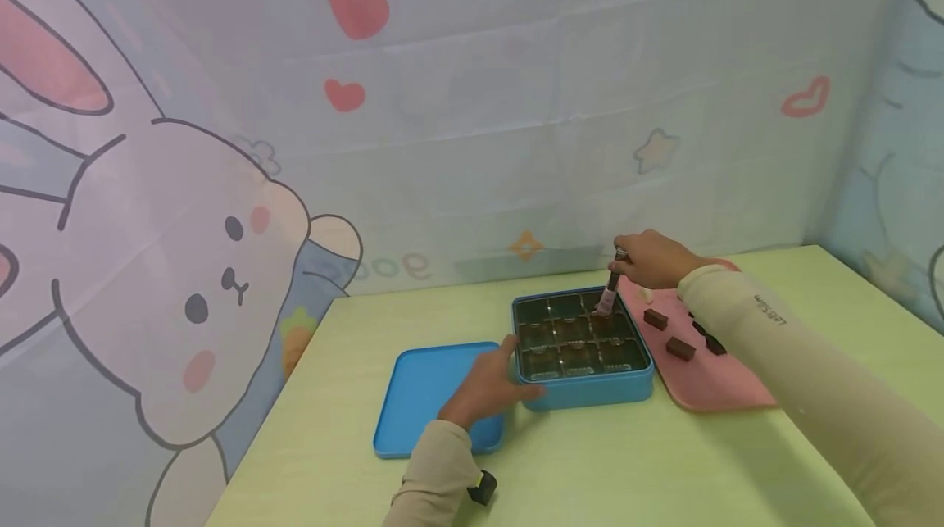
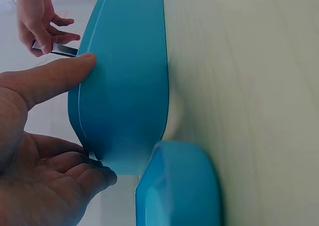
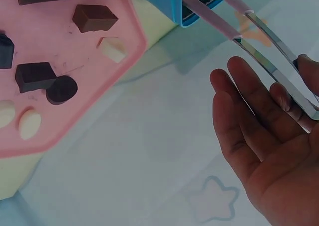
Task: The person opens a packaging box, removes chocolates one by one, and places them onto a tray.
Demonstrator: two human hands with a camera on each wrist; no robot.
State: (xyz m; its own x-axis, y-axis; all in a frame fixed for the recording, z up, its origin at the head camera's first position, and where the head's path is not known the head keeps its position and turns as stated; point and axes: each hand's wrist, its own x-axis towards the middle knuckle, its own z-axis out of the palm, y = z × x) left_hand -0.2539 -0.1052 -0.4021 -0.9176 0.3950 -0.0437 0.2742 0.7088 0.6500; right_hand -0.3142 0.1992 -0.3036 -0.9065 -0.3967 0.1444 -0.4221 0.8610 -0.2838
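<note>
A blue box (image 1: pixel 597 390) with a clear divided insert (image 1: pixel 571 329) stands on the table. My left hand (image 1: pixel 490 386) holds its front left corner, thumb along the front and fingers at the left side; the left wrist view shows the thumb (image 2: pixel 65 77) against the box wall. Tongs with pinkish tips (image 1: pixel 608 297) are pinched in my right hand (image 1: pixel 656 255), between thumb and index finger, the other fingers extended. They reach down into a compartment at the back right. Whatever lies between the tips is hidden.
Left of the box lies a blue lid (image 1: pixel 424 396), tray side up. A pink board (image 1: pixel 708 392) at the right bears brown chocolate-like blocks (image 3: pixel 94 18), dark pieces (image 3: pixel 36 77) and white pieces (image 3: pixel 112 50). A patterned cloth (image 1: pixel 472 142) hangs behind the table.
</note>
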